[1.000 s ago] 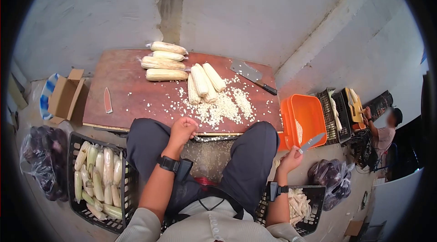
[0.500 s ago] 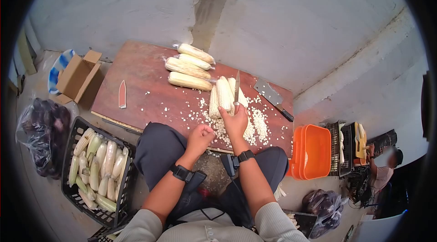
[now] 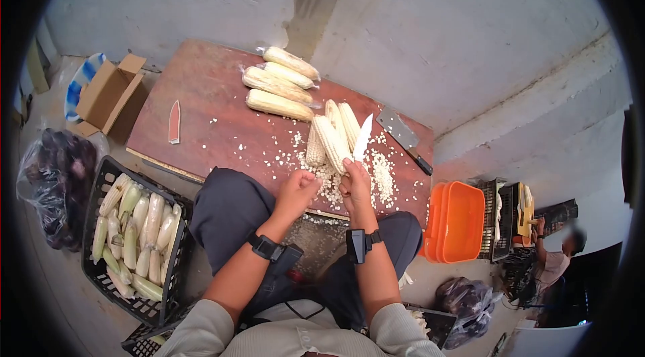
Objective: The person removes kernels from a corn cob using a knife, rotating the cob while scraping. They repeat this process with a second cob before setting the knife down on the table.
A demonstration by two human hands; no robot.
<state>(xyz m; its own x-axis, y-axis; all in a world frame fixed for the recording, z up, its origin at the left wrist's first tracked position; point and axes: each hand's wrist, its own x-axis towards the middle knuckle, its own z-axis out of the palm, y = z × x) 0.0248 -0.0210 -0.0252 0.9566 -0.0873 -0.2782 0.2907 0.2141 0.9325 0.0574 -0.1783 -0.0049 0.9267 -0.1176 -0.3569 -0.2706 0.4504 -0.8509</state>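
Observation:
My right hand (image 3: pixel 357 186) is closed around a knife (image 3: pixel 363 137), its bare blade pointing up and away over the table. The thumb and fingertips of that hand are right at the near end of a peeled corn cob (image 3: pixel 330 143), which slants across other peeled cobs (image 3: pixel 349 122). My left hand (image 3: pixel 299 192) is closed, fingers curled in, just left of the loose kernels (image 3: pixel 330 189) by the table's near edge; what it holds, if anything, is hidden. Loose kernels also lie beneath the cobs and to their right.
Wrapped corn cobs (image 3: pixel 279 104) lie at the back of the red table (image 3: pixel 222 88). A cleaver (image 3: pixel 401 134) rests at right, a knife sheath (image 3: pixel 175 122) at left. Corn fills a black crate (image 3: pixel 101 189). Orange tubs (image 3: pixel 463 222) stand at right; a person (image 3: pixel 552 256) works beyond.
The knife has tipped from upright to the right, its flat blade now showing. One cob has shifted, its near end now at my right fingertips. The view has moved slightly.

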